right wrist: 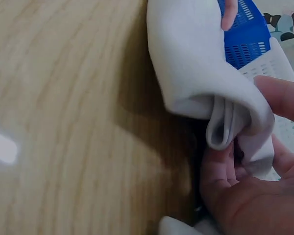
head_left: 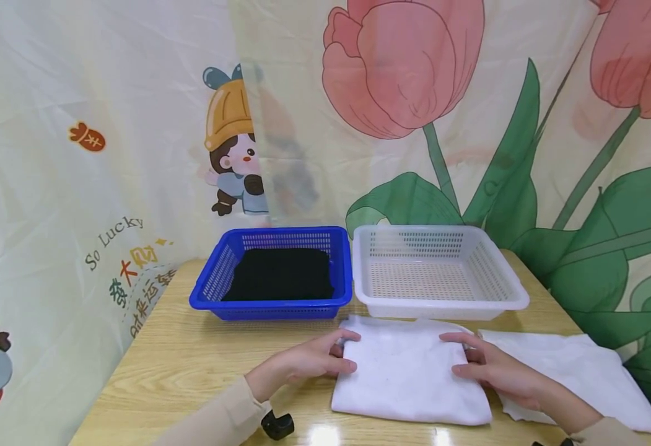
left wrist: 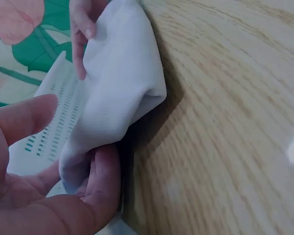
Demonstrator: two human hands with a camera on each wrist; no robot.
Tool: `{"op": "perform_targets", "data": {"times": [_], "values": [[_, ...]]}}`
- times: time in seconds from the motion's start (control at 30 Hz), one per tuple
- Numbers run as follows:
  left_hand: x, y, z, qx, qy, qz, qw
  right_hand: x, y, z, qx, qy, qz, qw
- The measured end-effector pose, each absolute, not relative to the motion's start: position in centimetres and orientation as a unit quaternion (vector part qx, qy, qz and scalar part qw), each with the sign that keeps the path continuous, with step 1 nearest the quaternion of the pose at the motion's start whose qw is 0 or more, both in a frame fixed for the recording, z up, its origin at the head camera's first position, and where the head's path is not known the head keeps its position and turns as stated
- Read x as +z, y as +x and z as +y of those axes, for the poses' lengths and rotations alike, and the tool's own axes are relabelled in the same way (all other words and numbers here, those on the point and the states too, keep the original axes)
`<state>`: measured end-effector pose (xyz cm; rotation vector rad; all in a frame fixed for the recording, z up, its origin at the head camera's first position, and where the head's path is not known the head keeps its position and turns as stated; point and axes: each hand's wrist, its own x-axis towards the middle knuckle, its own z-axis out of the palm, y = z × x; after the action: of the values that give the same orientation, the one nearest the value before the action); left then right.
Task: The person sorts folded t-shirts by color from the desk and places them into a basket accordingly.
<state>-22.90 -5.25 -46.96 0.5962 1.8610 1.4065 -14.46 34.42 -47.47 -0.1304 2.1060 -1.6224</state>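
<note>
A folded white cloth [head_left: 406, 371] lies between my two hands near the table's front, its several layers showing at the right end in the right wrist view. At its left edge my left hand [head_left: 316, 358] holds it, with fingers tucked beneath the fold [left wrist: 122, 68] and the thumb on the upper side. My right hand [head_left: 500, 371] grips the opposite edge, fingers curled under the layers [right wrist: 196, 63]. Part of the fingers of both hands is hidden by the cloth. Beside the right hand, a second white cloth [head_left: 576, 375] lies flat on the table.
Behind the folded cloth stands a white plastic basket [head_left: 442, 306] with slotted walls. To its left, a blue basket [head_left: 280, 305] holds black folded cloth [head_left: 280, 274]. A printed curtain [head_left: 163, 93] hangs behind the wooden table [head_left: 174, 371].
</note>
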Motion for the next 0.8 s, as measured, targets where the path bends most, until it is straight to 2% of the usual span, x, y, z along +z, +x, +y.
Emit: {"op": "perform_targets", "data": {"times": [0.27,0.8], "values": [[-47.4,-22.6,-4.1,0.525,0.245,0.739,0.343,-47.9,-13.9,33.7,-0.603,-0.056,0.769,0.203],[-48.4,-22.2,-2.9,0.562,0.216,0.733,0.315,-48.4,-13.7,34.2,-0.594,-0.049,0.783,0.179]]}}
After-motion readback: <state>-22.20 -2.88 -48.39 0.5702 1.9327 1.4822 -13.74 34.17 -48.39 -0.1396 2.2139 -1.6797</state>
